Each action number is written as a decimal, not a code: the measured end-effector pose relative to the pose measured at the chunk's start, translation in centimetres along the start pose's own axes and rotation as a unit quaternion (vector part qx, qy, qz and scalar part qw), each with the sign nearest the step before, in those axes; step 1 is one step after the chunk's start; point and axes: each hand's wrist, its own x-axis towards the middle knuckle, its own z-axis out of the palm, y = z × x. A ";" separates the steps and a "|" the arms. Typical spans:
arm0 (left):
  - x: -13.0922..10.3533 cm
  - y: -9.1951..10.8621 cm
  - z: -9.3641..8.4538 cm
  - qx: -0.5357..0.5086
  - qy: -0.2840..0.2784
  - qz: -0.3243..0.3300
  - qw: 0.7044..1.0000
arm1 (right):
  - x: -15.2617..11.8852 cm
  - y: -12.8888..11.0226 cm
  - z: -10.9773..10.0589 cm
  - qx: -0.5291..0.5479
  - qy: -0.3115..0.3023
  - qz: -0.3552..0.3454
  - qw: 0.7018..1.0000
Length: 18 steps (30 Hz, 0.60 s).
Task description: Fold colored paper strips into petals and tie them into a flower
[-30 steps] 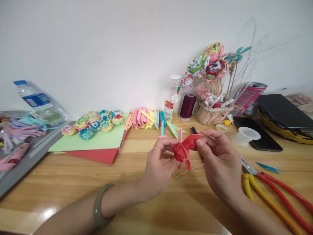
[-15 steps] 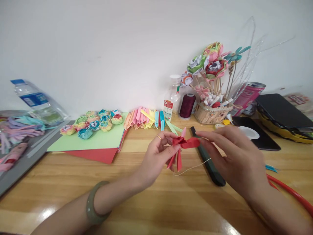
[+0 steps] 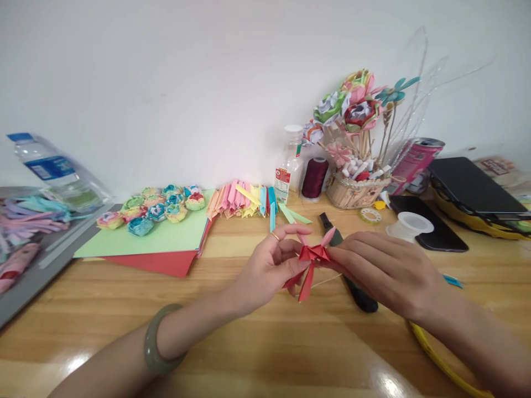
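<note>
A folded red paper piece [image 3: 306, 283] with pink tips is held above the table between both hands. My left hand [image 3: 276, 265] pinches its left side between thumb and fingers. The fingers of my right hand [image 3: 384, 271] are closed on its right side and hide part of it. Thin thread [image 3: 327, 281] runs below the paper, close to my fingers. Under and behind my right hand lies a dark green tool [image 3: 360, 294] with a black tip.
Folded paper flowers [image 3: 156, 212] rest on green paper [image 3: 141, 244]. Colored folded strips [image 3: 238, 199], a bottle [image 3: 286, 171], a purple thread spool [image 3: 314, 179] and a flower basket [image 3: 357, 193] stand along the wall. A white spool [image 3: 410, 225] and phone [image 3: 446, 237] are right.
My right hand has moved left, closer to my left hand, and its fingers have closed in on the red paper. The long red strip that stretched to the right is now folded in or hidden.
</note>
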 end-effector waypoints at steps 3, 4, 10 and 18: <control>-0.1 0.0 -0.1 0.024 0.014 0.005 1.000 | 0.0 -0.2 0.0 -0.020 0.026 0.021 0.999; -0.1 0.0 -0.1 0.039 0.022 0.015 0.999 | 0.0 -0.4 0.1 -0.019 0.038 0.039 0.998; -0.4 -0.5 0.0 0.135 0.063 0.100 0.984 | 0.6 -1.9 0.1 0.100 0.073 0.159 0.979; -0.9 -1.1 0.6 0.189 0.116 0.164 0.961 | 1.0 -2.0 0.4 0.200 0.104 0.229 0.947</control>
